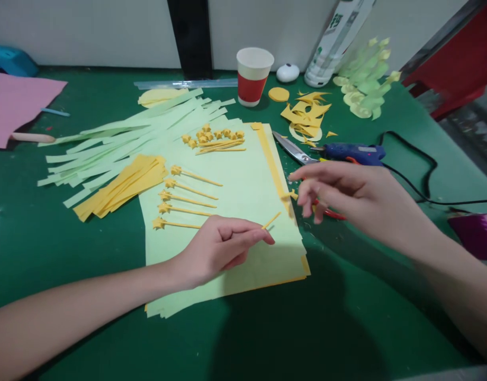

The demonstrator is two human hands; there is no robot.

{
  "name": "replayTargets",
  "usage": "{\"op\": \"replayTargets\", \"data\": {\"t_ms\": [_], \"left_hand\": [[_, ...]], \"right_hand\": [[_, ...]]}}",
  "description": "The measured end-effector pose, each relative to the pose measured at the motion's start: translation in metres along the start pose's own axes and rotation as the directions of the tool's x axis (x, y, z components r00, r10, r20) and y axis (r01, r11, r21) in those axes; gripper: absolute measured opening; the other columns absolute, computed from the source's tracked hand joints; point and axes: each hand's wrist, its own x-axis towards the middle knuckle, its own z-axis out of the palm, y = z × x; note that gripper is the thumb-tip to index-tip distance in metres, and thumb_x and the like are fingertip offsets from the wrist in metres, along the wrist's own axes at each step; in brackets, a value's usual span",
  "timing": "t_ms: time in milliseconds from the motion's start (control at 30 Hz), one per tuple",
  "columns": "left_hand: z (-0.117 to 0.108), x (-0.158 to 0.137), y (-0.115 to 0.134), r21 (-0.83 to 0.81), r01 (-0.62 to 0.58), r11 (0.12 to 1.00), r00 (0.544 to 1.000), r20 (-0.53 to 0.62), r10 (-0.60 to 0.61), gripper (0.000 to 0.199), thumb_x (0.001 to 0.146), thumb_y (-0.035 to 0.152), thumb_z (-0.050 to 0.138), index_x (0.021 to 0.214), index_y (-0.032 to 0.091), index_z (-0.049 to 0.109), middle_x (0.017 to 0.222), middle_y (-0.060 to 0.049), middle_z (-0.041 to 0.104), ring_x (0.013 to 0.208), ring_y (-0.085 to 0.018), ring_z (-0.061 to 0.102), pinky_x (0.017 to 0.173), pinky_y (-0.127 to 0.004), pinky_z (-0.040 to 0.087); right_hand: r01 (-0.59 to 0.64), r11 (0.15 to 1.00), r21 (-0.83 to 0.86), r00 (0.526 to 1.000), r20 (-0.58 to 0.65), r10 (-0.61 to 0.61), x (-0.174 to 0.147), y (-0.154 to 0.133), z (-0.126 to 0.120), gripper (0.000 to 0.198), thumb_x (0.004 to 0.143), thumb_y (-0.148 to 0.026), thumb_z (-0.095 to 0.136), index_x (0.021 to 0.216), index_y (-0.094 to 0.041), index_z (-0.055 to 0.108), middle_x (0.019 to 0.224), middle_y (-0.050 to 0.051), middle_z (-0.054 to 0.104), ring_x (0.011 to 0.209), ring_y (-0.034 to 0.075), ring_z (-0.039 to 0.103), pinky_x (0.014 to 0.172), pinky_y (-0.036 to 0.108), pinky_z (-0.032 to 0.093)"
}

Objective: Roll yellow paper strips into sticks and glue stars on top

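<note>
A thin yellow paper stick (272, 219) is pinched between the thumb and fingers of my left hand (231, 243), over the stacked pale green sheets (251, 264). My right hand (339, 188) hovers right of the stack with its fingers apart and partly curled; I see nothing in them. Just left of its fingertips is a small yellow paper piece (292, 194), near the sheets' edge. Scissors (295, 151) lie behind and partly under that hand. Several yellow star-tipped sticks (188, 196) lie in a row beyond my left hand, with loose yellow stars (206, 135) and bare sticks (223, 145) above them.
Green strips (120, 143) and yellow strips (122, 188) spread at left, near pink paper (21, 103). At the back stand a paper cup (253, 79) and white bottle (331, 47). Yellow scraps (309, 114), paper flowers (366, 84) and a corded blue glue gun (354, 153) are at right.
</note>
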Motion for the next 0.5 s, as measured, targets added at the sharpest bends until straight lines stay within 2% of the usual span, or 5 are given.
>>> {"op": "replayTargets", "data": {"t_ms": [100, 200, 300, 400, 500], "left_hand": [[0.0, 0.0, 0.002, -0.009, 0.016, 1.0, 1.0, 0.001, -0.016, 0.022, 0.083, 0.031, 0.053, 0.075, 0.015, 0.066, 0.037, 0.008, 0.034, 0.034, -0.003, 0.028, 0.036, -0.017, 0.015], [0.0, 0.0, 0.003, 0.003, 0.024, 1.0, 1.0, 0.016, -0.024, 0.022, 0.083, 0.03, 0.052, 0.076, 0.015, 0.066, 0.037, 0.009, 0.035, 0.033, -0.003, 0.027, 0.036, -0.016, 0.016], [0.001, -0.001, 0.003, 0.024, 0.007, 1.0, 1.0, 0.018, -0.008, 0.023, 0.083, 0.031, 0.051, 0.078, 0.015, 0.066, 0.038, 0.009, 0.036, 0.034, -0.003, 0.028, 0.036, -0.016, 0.018], [0.001, 0.0, 0.003, 0.04, -0.012, 0.999, 1.0, -0.001, 0.012, 0.024, 0.084, 0.034, 0.05, 0.081, 0.016, 0.066, 0.04, 0.009, 0.035, 0.035, -0.003, 0.028, 0.037, -0.015, 0.02], [0.002, 0.0, 0.003, 0.058, -0.033, 0.998, 0.999, -0.012, 0.033, 0.027, 0.086, 0.035, 0.047, 0.084, 0.016, 0.065, 0.041, 0.009, 0.034, 0.036, -0.003, 0.028, 0.038, -0.015, 0.021]], "right_hand": [[-0.085, 0.934, -0.346, 0.932, -0.36, -0.049, -0.002, 0.027, -0.017, 0.032, 0.081, -0.021, 0.04, 0.109, -0.015, 0.055, 0.09, 0.009, 0.06, 0.081, 0.015, 0.058, 0.072, 0.029, 0.05], [-0.265, 0.83, -0.491, 0.822, -0.565, -0.072, -0.005, 0.061, -0.035, 0.04, 0.077, -0.018, 0.044, 0.116, -0.008, 0.051, 0.114, 0.017, 0.049, 0.111, 0.027, 0.044, 0.098, 0.045, 0.034], [-0.409, 0.743, -0.53, 0.809, -0.587, 0.027, -0.008, 0.09, -0.048, 0.049, 0.073, -0.019, 0.055, 0.118, 0.0, 0.048, 0.121, 0.023, 0.043, 0.119, 0.033, 0.035, 0.1, 0.047, 0.031], [-0.489, 0.692, -0.532, 0.838, -0.506, 0.204, -0.008, 0.106, -0.056, 0.038, 0.08, -0.026, 0.056, 0.113, -0.008, 0.051, 0.114, 0.015, 0.051, 0.109, 0.025, 0.047, 0.091, 0.044, 0.041], [-0.538, 0.676, -0.504, 0.833, -0.443, 0.333, -0.003, 0.111, -0.062, 0.033, 0.087, -0.034, 0.049, 0.112, -0.015, 0.052, 0.112, 0.008, 0.053, 0.098, 0.017, 0.054, 0.083, 0.039, 0.047]]}}
